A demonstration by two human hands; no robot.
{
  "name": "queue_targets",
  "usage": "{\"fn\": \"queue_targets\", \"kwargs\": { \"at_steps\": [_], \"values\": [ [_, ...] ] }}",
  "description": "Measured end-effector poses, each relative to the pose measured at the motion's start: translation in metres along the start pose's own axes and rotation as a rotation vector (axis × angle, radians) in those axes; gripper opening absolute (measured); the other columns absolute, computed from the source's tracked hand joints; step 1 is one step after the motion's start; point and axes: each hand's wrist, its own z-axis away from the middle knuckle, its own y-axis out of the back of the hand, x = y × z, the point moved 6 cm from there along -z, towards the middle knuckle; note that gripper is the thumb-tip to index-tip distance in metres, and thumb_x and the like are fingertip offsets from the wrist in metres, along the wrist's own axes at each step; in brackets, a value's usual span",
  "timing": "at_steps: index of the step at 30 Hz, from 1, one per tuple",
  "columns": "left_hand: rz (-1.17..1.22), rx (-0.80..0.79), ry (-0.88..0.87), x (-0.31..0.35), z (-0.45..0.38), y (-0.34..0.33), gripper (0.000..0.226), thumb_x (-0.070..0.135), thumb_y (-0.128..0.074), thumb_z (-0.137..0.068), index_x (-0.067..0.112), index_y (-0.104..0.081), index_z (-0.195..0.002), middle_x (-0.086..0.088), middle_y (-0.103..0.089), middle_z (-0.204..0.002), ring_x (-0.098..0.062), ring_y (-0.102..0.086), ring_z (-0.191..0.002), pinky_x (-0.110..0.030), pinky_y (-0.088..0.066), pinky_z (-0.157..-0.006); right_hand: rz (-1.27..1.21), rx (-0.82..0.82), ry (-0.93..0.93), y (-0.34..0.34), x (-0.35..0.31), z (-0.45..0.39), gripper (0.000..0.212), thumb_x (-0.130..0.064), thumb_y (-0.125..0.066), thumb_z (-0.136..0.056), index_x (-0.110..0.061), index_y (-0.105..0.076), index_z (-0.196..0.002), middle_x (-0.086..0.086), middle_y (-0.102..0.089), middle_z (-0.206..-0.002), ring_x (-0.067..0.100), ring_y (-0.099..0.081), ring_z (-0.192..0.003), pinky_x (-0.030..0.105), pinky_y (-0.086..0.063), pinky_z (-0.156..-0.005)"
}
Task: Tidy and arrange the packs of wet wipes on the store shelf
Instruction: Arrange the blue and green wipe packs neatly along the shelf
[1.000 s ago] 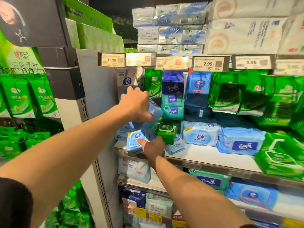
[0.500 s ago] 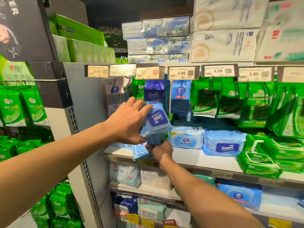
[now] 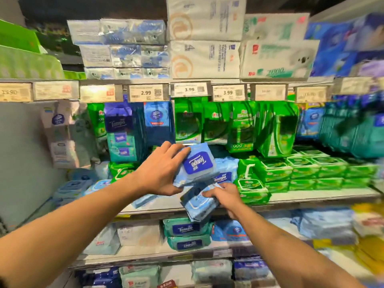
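Observation:
My left hand (image 3: 161, 170) grips a light-blue Tempo wipes pack (image 3: 197, 163), turned upside down, in front of the middle shelf (image 3: 311, 197). Just below it my right hand (image 3: 225, 197) holds a smaller pale-blue wipes pack (image 3: 198, 204) that tilts over the shelf's front edge. Another blue Tempo pack (image 3: 225, 173) lies on the shelf right behind both hands. Green flat packs (image 3: 295, 171) are stacked to the right, and one green pack (image 3: 252, 189) sits next to my right hand.
Green and blue sachets (image 3: 239, 123) hang under the price-tag rail (image 3: 189, 90). Tissue bundles (image 3: 203, 38) fill the top shelf. More blue packs (image 3: 70, 189) lie at the shelf's left end by a grey side panel (image 3: 22, 152). Lower shelves hold Tempo packs (image 3: 187, 229).
The view has swung to the right along the shelf. Both hands have moved right with it, my left carrying the Tempo pack and my right carrying the smaller blue pack.

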Motion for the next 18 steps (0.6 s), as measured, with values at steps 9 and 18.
{"fn": "queue_targets", "kwargs": {
  "at_steps": [9, 18],
  "values": [
    [0.333, 0.169, 0.39, 0.016, -0.022, -0.062, 0.1, 0.063, -0.057, -0.057, 0.002, -0.048, -0.135, -0.014, -0.056, -0.12, -0.03, -0.046, -0.099, -0.04, -0.042, -0.09, -0.125, 0.098, -0.156, 0.063, 0.009, -0.005, 0.028, -0.01, -0.084, -0.059, 0.002, -0.071, -0.081, 0.014, -0.075, -0.077, 0.031, -0.072, -0.07, 0.036, -0.059, -0.059],
    [0.564, 0.268, 0.715, 0.009, -0.008, -0.095, 0.095, 0.056, -0.067, -0.056, 0.01, -0.047, -0.137, -0.008, -0.055, -0.124, -0.027, -0.046, -0.113, -0.037, -0.04, -0.098, -0.188, 0.179, -0.185, 0.083, 0.01, -0.024, 0.028, -0.007, -0.083, -0.06, 0.003, -0.07, -0.083, 0.017, -0.074, -0.078, 0.033, -0.073, -0.069, 0.049, -0.061, -0.072]
  ]
}}
